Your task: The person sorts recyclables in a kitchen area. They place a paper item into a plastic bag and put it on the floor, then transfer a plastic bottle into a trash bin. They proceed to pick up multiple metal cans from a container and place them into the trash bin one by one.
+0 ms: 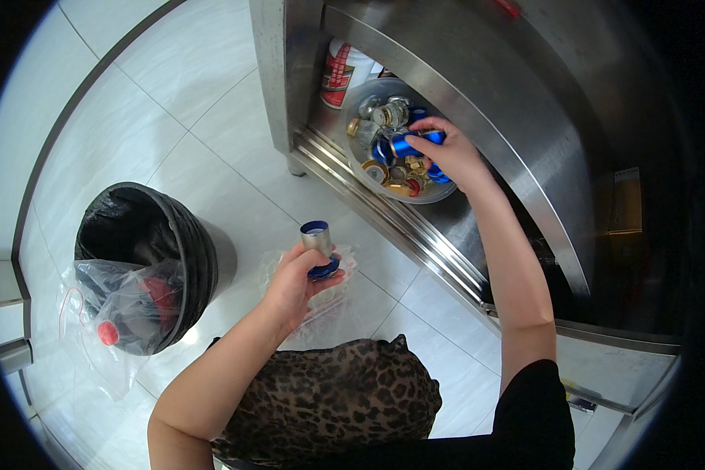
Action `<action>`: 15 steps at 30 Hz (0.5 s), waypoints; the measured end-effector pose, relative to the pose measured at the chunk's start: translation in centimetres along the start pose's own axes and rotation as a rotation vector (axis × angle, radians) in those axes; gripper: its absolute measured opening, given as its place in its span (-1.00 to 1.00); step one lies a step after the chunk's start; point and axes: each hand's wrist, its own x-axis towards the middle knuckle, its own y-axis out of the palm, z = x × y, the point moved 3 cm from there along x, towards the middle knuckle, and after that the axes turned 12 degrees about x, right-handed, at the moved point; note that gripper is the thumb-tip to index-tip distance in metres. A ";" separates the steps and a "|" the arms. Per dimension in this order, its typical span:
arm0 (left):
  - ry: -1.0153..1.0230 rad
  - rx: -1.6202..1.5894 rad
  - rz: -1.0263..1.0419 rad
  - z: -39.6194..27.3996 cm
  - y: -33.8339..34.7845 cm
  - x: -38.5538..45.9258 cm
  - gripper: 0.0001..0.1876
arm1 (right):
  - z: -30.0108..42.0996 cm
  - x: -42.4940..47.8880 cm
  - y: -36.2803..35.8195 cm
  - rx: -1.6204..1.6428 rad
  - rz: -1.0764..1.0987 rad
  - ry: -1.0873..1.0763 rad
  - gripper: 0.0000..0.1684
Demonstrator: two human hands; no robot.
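Observation:
My left hand (294, 285) grips a silver cylindrical cap (316, 239) with a dark blue rim, above the tiled floor. A second dark blue round piece (324, 269) sits against the fingers of the same hand. My right hand (451, 154) reaches into the steel cabinet, its fingers around a shiny blue cylindrical cap (408, 145). That cap is over a round translucent plastic tub (408, 198). Inside the tub lie small clear glass or plastic pieces with gold tops (362, 130), gold caps (376, 171) and other blue caps (438, 174). My hand hides part of the contents.
A white and red plastic container (345, 73) stands behind the tub. Metal sliding-door tracks (388, 226) edge the cabinet. At left is a bin (223, 252) lined with black plastic, a clear bag (117, 346) draped over its rim. Another clear bag (329, 314) lies on the floor.

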 end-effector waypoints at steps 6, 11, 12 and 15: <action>-0.005 0.014 -0.018 0.0 0.3 0.1 -0.66 | 0.4 2.7 3.5 0.102 0.066 -0.120 -0.67; -0.005 0.008 -0.036 -0.3 0.1 -0.3 -0.66 | 0.5 3.1 2.3 0.047 -0.028 -0.129 -0.65; -0.003 0.007 -0.032 -0.3 0.1 -0.4 -0.67 | 0.1 2.9 1.0 -0.071 -0.031 -0.190 -0.64; -0.003 0.002 -0.035 -0.3 -0.2 -0.5 -0.67 | -1.0 1.3 -1.5 -0.451 -0.022 -0.202 -0.61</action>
